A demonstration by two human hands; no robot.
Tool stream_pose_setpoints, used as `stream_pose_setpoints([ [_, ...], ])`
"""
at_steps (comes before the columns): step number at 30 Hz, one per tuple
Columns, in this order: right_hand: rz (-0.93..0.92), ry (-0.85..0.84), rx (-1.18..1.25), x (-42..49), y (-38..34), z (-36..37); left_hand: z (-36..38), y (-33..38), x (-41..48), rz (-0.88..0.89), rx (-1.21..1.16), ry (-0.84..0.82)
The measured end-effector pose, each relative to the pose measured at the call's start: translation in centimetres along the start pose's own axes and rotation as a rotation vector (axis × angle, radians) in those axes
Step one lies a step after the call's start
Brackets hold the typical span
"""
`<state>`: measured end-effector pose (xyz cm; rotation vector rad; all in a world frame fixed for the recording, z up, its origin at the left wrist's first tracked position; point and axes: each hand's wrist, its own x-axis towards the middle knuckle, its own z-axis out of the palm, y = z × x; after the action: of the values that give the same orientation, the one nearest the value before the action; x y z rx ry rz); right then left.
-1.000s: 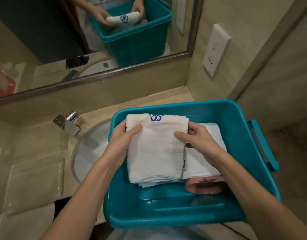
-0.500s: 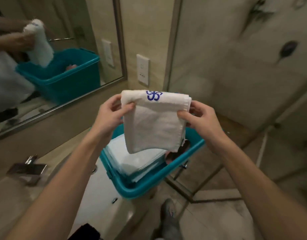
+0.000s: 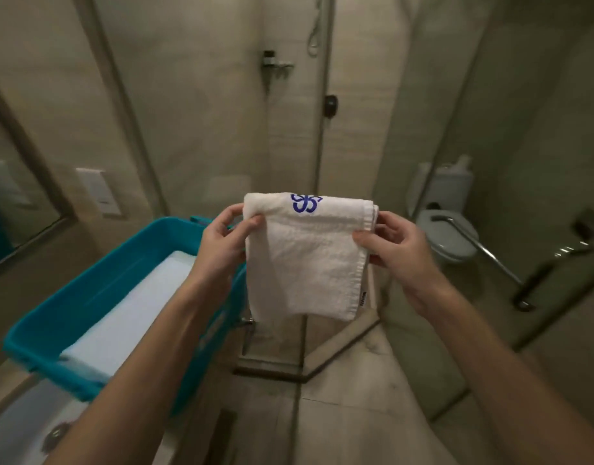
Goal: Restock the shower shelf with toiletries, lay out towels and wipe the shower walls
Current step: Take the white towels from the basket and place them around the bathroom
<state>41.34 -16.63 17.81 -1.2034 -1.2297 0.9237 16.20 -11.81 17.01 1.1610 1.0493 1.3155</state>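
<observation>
A folded white towel (image 3: 305, 256) with a blue logo near its top edge hangs in mid-air in front of me. My left hand (image 3: 223, 245) pinches its upper left corner and my right hand (image 3: 391, 246) pinches its upper right edge. To the lower left stands a teal plastic tub (image 3: 97, 297) with more folded white towels (image 3: 131, 313) inside. Straight ahead is the glass shower stall, with a small metal shower shelf (image 3: 277, 65) on its far tiled wall.
A glass shower door (image 3: 406, 129) with a dark knob (image 3: 330, 105) stands ahead. A toilet (image 3: 448, 229) and a metal grab bar (image 3: 483, 253) are at the right. The mirror (image 3: 14, 196) and a wall socket (image 3: 99, 193) are at the left, the white sink basin (image 3: 27, 427) below.
Both hands lifted the logo towel out of the tub and carried it right. My view swung from the sink and mirror toward the shower stall and toilet.
</observation>
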Motion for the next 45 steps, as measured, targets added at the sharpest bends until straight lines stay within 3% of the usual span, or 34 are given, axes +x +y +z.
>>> stream_pose_setpoints([
  [15,0.088,0.571,-0.137,-20.0,-0.5,-35.7,37.3,-6.7,-12.1,-0.107,-0.096,-0.675],
  [26,0.268,0.893,-0.131,-29.7,4.0,-50.5,55.5,-13.6,-19.3,-0.315,-0.034,-0.942],
  [35,0.263,0.936,-0.168,-21.9,4.4,-63.3,71.6,-16.2,-12.7,-0.310,-0.095,-0.951],
  [45,0.017,0.883,-0.227,-0.3,-2.0,-79.0,90.7,-8.6,3.4,-0.063,-0.220,-0.755],
])
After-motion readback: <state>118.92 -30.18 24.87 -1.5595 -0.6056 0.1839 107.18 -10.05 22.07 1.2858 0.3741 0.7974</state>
